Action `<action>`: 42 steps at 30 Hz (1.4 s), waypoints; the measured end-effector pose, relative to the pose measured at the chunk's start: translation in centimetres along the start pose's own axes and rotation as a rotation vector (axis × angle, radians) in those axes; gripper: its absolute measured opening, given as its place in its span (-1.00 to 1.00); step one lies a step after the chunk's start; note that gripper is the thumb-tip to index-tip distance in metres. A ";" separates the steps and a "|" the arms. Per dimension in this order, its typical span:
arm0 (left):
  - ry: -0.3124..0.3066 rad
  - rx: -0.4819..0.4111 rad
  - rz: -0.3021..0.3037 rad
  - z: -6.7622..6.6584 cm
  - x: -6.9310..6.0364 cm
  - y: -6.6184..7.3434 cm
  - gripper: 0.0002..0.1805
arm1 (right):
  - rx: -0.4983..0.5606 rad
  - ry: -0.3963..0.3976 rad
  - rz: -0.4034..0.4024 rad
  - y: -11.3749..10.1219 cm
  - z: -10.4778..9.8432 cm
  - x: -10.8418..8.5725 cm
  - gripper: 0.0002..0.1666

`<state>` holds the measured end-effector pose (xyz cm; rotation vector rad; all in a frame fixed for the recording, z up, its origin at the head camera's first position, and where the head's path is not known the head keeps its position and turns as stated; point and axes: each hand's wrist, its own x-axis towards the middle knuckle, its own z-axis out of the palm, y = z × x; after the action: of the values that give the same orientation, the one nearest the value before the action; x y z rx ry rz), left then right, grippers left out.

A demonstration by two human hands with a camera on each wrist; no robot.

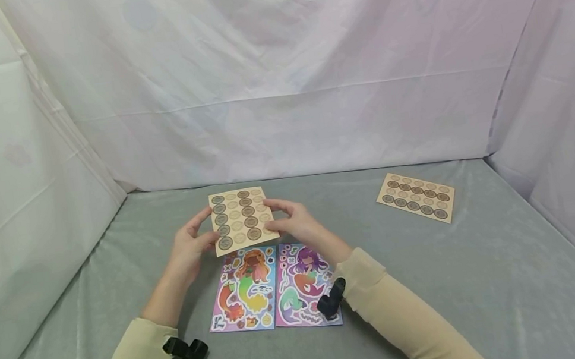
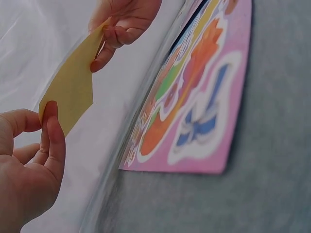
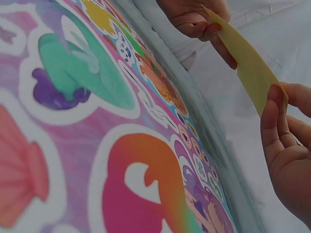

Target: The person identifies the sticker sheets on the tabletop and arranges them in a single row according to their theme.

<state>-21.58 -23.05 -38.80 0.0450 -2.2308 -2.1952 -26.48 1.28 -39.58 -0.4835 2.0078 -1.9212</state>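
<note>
Between both hands, a tan sheet of round stickers (image 1: 236,217) is held up off the table, tilted toward the head camera. My left hand (image 1: 188,246) pinches its left edge between thumb and fingers. On the opposite edge, my right hand (image 1: 297,224) pinches it the same way. The sheet's plain yellowish back (image 2: 73,92) shows in the left wrist view, slightly bowed. Below the hands lie two mermaid sticker sheets side by side, the left one (image 1: 247,292) with an orange-haired figure and the right one (image 1: 301,291) partly covered by the right wrist's camera.
A second tan sheet of round stickers (image 1: 417,197) lies at an angle toward the back right of the grey cloth-covered table (image 1: 387,287). White curtains (image 1: 302,124) stand behind and on both sides.
</note>
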 end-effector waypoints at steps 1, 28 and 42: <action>-0.004 -0.004 0.002 0.1 0.0 0.0 -0.21 | 0.000 -0.002 0.000 0.0 -0.1 -0.1 -0.23; -0.063 -0.030 0.029 2.8 -1.5 1.1 -0.21 | -0.018 -0.009 -0.053 -1.0 -2.4 -3.3 -0.21; -0.089 -0.004 0.014 3.8 -2.2 1.5 -0.20 | -0.054 -0.023 -0.034 -1.4 -3.4 -4.8 -0.18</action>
<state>-19.50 -19.12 -37.35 -0.0690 -2.2640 -2.2374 -23.74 6.40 -38.01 -0.5540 2.0541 -1.8763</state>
